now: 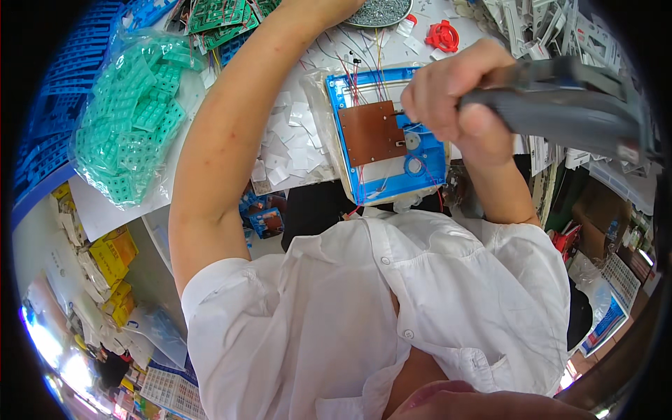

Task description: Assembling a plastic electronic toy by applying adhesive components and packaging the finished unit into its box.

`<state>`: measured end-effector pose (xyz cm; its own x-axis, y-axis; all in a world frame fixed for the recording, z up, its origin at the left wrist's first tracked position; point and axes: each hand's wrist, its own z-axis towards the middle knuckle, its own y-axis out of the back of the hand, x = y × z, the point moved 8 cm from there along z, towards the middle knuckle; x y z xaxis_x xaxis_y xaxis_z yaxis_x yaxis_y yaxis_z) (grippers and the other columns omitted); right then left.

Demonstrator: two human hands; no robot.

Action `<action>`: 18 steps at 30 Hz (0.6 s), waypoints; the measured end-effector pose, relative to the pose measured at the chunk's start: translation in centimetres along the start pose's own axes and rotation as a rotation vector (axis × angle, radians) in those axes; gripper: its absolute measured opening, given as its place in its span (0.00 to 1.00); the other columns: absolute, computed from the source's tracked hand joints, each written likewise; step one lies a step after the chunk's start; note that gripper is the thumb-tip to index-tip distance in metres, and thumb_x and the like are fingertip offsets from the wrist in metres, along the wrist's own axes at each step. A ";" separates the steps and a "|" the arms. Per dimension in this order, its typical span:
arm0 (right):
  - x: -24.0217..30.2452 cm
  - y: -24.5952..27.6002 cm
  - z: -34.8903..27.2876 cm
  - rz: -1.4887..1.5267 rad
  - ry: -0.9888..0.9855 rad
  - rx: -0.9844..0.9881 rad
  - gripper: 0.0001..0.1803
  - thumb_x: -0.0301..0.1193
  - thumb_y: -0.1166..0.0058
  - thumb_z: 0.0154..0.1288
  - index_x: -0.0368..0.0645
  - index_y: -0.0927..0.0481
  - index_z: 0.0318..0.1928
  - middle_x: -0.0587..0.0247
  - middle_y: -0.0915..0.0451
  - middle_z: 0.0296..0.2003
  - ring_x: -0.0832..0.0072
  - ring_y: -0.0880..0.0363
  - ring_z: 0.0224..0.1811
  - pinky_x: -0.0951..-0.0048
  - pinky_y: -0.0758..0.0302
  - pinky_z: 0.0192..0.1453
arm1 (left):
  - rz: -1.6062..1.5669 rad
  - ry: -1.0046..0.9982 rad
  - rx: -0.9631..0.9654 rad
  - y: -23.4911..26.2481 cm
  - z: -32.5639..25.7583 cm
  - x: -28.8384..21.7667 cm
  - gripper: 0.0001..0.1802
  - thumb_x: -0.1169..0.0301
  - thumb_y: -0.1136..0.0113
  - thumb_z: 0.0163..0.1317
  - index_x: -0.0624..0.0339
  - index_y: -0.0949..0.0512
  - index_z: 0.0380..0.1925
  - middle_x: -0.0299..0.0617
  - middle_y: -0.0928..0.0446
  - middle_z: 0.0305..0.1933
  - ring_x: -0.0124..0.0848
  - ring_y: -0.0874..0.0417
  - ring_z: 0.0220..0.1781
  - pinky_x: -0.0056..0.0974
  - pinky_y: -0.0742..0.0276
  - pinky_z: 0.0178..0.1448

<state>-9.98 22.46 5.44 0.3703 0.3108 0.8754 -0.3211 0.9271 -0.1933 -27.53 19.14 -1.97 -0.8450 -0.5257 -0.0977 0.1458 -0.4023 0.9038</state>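
My right hand (458,94) is wrapped around a dark grey power screwdriver (560,105), whose body reaches to the right. It hovers over the right side of a blue plastic casing (437,164), which lies at the table's front edge, partly in clear film. Inside the casing sits a brown circuit board (367,133) with red, black and yellow wires running off it. My left hand (325,10) stretches to the top edge, beside a round metal dish of small screws (378,12). Its fingers are cut off by the picture's edge, so their grip is hidden.
A clear bag of green rubber keypads (133,115) lies at the left, near blue plastic parts (59,91). Green circuit boards (220,21) are stacked behind my left forearm. White paper pieces (290,143) are scattered beside the casing. A red plastic ring (442,36) lies behind it.
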 end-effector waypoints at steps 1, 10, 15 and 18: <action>0.7 -0.1 0.2 0.043 0.017 0.021 0.18 0.43 0.41 0.75 0.45 0.31 0.48 0.72 0.30 0.19 0.80 0.33 0.21 0.73 0.35 0.28 | 0.001 0.004 -0.037 0.1 0.0 0.0 0.14 0.59 0.40 0.64 0.54 0.13 0.25 0.44 0.15 0.34 0.44 0.16 0.45 0.58 0.34 0.57; 3.7 -0.7 1.1 0.059 0.079 0.133 0.16 0.42 0.44 0.75 0.48 0.30 0.53 0.74 0.29 0.21 0.81 0.31 0.22 0.70 0.29 0.32 | -0.265 -0.034 -0.180 11.0 -7.1 -2.6 0.04 0.67 0.33 0.60 0.53 0.17 0.31 0.38 0.17 0.37 0.40 0.19 0.43 0.52 0.38 0.59; 3.4 -2.6 1.4 0.104 0.023 0.146 0.17 0.44 0.42 0.74 0.51 0.29 0.52 0.76 0.28 0.22 0.81 0.30 0.22 0.69 0.26 0.35 | -0.572 0.029 -0.018 10.7 -15.7 -6.8 0.06 0.69 0.28 0.57 0.48 0.15 0.34 0.29 0.17 0.36 0.32 0.18 0.43 0.49 0.41 0.62; 2.7 -3.5 1.3 0.100 -0.023 0.121 0.18 0.47 0.39 0.72 0.52 0.29 0.50 0.76 0.28 0.22 0.81 0.30 0.21 0.69 0.25 0.34 | -0.683 0.119 -0.046 10.8 -17.3 -7.5 0.06 0.71 0.27 0.55 0.49 0.15 0.33 0.28 0.16 0.34 0.31 0.18 0.39 0.48 0.40 0.62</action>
<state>-8.95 19.82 9.08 0.3120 0.3940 0.8645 -0.4587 0.8594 -0.2261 -10.69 5.78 1.35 -0.6938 -0.2210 -0.6854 -0.3742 -0.7025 0.6053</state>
